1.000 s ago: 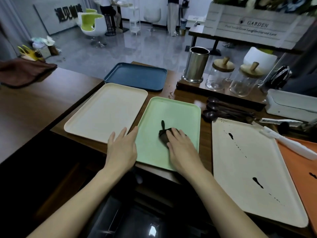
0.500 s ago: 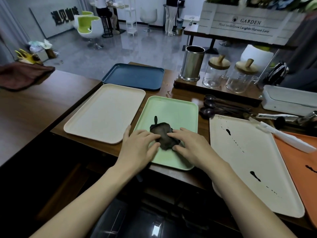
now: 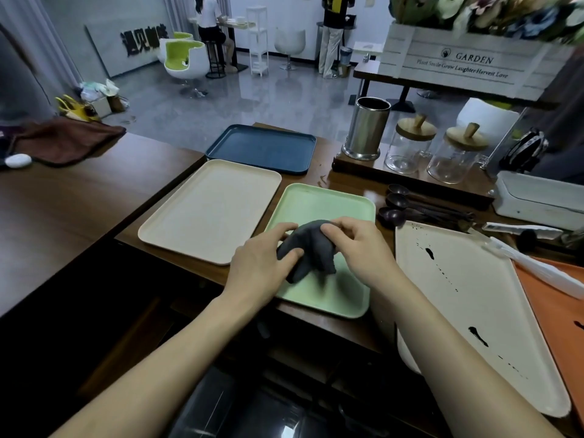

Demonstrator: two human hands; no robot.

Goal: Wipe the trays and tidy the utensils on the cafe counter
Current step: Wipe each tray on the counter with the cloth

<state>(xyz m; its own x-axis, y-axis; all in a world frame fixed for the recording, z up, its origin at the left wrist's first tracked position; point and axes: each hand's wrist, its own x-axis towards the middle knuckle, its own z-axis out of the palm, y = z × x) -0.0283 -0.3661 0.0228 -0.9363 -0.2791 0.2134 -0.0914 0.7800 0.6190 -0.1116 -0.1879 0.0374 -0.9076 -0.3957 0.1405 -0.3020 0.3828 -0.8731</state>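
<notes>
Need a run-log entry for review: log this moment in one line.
step: green tray wipe | left hand: grips dark cloth | right hand: grips same cloth | pending: stained cream tray, loose dark spoons

A glossy grey floor carries green-lined white pod chairs and a white shelf unit.

A crumpled dark grey cloth is bunched over the pale green tray. To its left lies a plain cream tray, with a dark blue tray behind that. The long white tray on the right carries dark streaks. Three dark spoons, possibly wooden, lie just beyond it.
</notes>
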